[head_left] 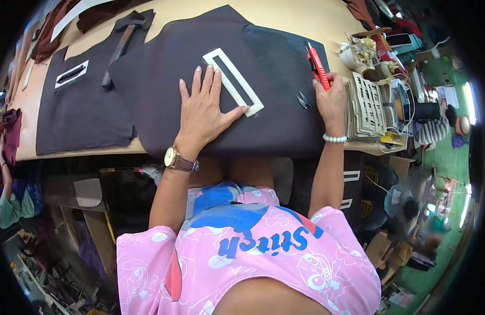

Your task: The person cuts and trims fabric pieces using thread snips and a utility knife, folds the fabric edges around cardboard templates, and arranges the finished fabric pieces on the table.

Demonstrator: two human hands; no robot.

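My left hand [203,107] lies flat with fingers spread on a dark brown sheet of fabric or leather [169,63]. Its fingertips and thumb touch the edge of a white rectangular frame [234,84] with a long slot, which rests slanted on the sheet. In my right hand [330,100] is a red utility knife [317,65], gripped with its tip pointing away from me. The hand is near the sheet's right edge, over a dark green cutting mat [289,55]. Small thread snips [304,100] lie just left of that hand.
A hammer [121,50] rests on the dark material at the left, near another slotted white frame [71,74]. Stacked cut cards [366,107] stand right of my right hand, with a white cup [350,55] behind them. Another person's arm [6,173] shows at far left.
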